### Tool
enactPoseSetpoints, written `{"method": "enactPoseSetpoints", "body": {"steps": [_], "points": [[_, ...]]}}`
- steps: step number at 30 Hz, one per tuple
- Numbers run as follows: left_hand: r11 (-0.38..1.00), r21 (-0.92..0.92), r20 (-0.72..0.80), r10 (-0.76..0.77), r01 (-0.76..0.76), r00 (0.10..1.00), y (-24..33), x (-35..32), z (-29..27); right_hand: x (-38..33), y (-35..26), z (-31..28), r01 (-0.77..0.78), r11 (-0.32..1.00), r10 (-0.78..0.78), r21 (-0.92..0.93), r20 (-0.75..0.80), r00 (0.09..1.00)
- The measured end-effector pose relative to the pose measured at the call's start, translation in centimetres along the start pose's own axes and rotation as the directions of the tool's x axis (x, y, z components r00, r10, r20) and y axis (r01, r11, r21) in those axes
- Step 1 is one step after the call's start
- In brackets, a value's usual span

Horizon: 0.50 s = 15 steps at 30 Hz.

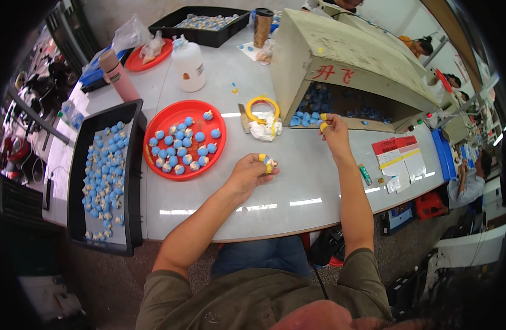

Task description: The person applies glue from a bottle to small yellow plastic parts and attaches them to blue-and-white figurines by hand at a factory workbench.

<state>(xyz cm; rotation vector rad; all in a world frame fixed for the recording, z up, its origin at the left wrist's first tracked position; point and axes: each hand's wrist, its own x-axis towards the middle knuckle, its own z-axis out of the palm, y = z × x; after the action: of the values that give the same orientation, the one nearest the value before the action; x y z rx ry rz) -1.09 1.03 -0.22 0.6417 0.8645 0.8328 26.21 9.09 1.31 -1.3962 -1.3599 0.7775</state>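
Observation:
My left hand [249,175] is closed around a small cream-coloured figure piece [271,164], above the middle of the table. Yellow tape wraps fingertips on both hands. My right hand [336,135] reaches to the front opening of a pale box-like hood [313,60], its fingers pinched together. Whatever is between those fingers, if anything, is too small to make out. Small blue cap-like pieces [303,119] lie at the opening beside it, with more in the shade inside. Left of my left hand, a red round tray [222,144] holds several blue-and-cream small figures [199,137].
A black tray [134,181] of similar figures stands at the left. Behind are a white bottle [188,66], a pink bottle [121,80], another black tray [209,37] and a brown cup [262,28]. A yellow tape roll [255,114] and a labelled sheet [398,157] lie on the table.

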Motion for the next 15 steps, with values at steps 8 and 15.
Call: {"method": "enactPoseSetpoints", "body": {"steps": [8,15], "points": [[0.991,-0.092,0.053,0.101,-0.096,0.993,-1.1,0.9,-0.1,-8.3,-5.3,5.2,-0.46,0.806,0.17,0.373,0.598,0.783],[0.997,-0.028,0.018,0.079,-0.079,0.997,-1.4,0.7,0.1,-9.6,-2.5,7.3,-0.193,0.949,0.077,0.248,0.411,0.908]]}}
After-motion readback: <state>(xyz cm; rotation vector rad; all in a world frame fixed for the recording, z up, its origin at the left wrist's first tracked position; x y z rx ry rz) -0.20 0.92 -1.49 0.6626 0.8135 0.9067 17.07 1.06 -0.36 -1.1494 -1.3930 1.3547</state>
